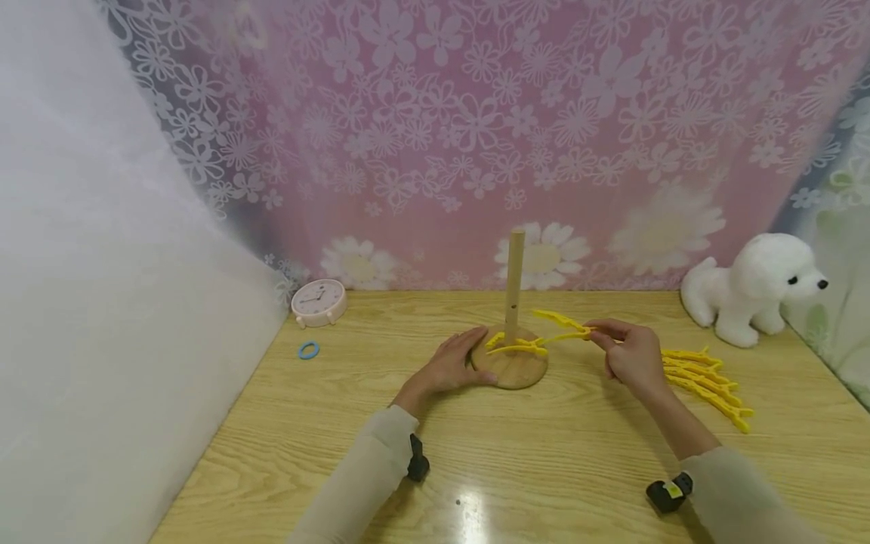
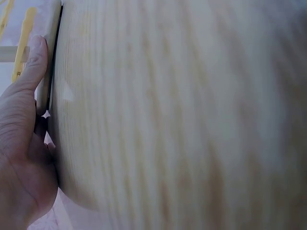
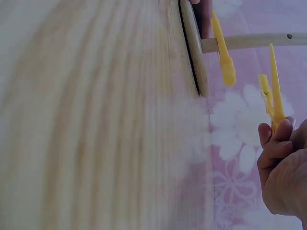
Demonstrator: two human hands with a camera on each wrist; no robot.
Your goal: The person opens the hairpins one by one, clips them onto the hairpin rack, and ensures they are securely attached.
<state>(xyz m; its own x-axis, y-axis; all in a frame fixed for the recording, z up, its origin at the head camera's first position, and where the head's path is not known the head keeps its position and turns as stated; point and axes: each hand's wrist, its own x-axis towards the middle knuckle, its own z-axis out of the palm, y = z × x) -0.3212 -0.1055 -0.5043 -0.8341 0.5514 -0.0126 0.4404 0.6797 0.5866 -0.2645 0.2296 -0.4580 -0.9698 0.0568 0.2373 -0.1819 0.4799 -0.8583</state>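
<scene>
A wooden stand has a round base [image 1: 513,374] and an upright post [image 1: 515,279]. My left hand [image 1: 451,363] holds the base by its left edge, thumb on the near side and fingers on the far side. Around the foot of the post sits one yellow clip [image 1: 519,349], low over the base. To the right, my right hand [image 1: 632,355] pinches a second yellow clip [image 3: 274,91] by its handle end. The two long arms of this clip are spread apart and point left toward the post [image 3: 259,40]. In the right wrist view it is apart from the post.
Several more yellow clips [image 1: 714,385] lie in a row on the wooden table [image 1: 530,468], right of my right hand. A white plush dog [image 1: 748,287] stands at the back right. At the left are a pink alarm clock [image 1: 319,302] and a blue ring [image 1: 309,350].
</scene>
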